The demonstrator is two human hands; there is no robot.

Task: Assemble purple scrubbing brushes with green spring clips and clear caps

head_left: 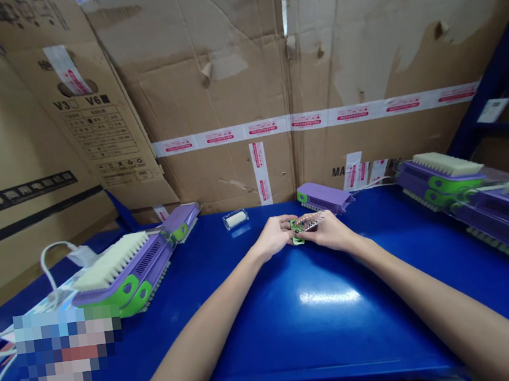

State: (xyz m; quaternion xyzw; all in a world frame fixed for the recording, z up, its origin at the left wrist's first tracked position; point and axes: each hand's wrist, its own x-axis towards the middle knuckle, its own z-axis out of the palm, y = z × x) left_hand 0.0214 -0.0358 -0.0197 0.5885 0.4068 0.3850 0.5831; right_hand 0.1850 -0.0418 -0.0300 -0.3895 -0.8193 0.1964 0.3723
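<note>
My left hand point(275, 237) is closed, its fingertips pinching the edge of a small green plastic piece point(298, 241) with cut-out openings. From the other side my right hand point(332, 232) is closed round a clear, toothed plastic part point(308, 221), its fingers meeting the green piece too. Whether the two parts are joined I cannot tell, since my fingers cover much of them. Just behind my right hand lies a purple brush body point(324, 195) with a green end. Left of my hands, a clear case with a cream block inside point(236, 219) rests on the blue table point(253, 333).
Purple-and-green brushes with cream bristles lie at left point(125, 271) and right point(508, 215). White cables point(46, 271) run along the left edge, beside a pixelated patch. A cardboard wall point(219, 96) closes off the back; a blue post point(483, 88) rises at right.
</note>
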